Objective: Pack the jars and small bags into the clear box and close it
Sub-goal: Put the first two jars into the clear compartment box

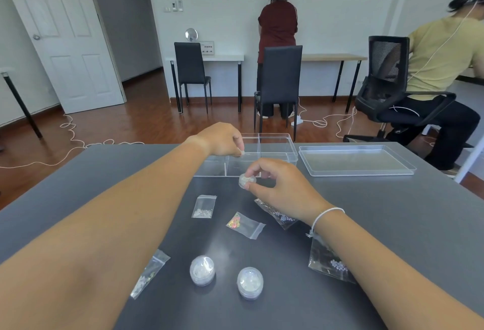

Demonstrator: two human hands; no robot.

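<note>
My right hand pinches a small glitter jar just before the clear box near the table's far edge; my left hand pinches something tiny over it. No writing is legible.

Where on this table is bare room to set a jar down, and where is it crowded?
Free: the left side, left of the clear box and the left arm; the right side, in front of the lid. Crowded: the middle, where bags and two jars lie.
</note>
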